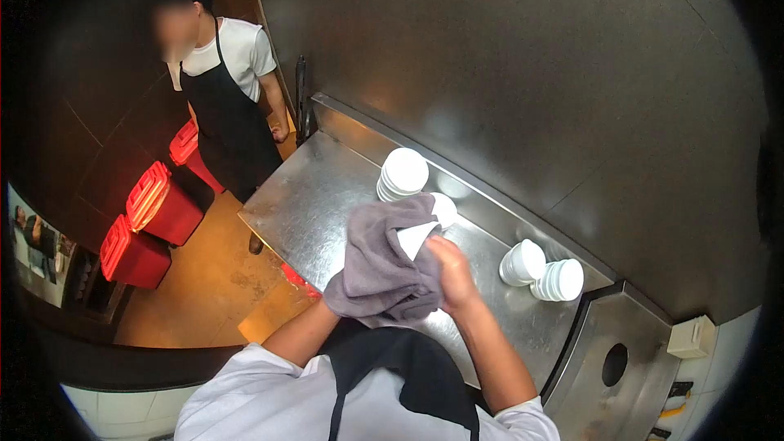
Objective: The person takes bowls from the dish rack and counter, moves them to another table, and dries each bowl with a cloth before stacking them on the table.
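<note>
A grey towel is bunched over my left hand and covers its fingers. The towel is held up in front of my apron, above the steel counter. Part of a white bowl shows out of the cloth's folds. My right hand is closed at the right side of the bowl and towel, its fingertips partly hidden. Just beyond the towel stands another white piece of crockery, partly covered from view. Behind it is a stack of white bowls.
Two more stacks of white bowls, one beside the other, stand at the right by the wall ledge. A steel unit with a round hole adjoins the counter. A person in a black apron stands left, near red lidded bins.
</note>
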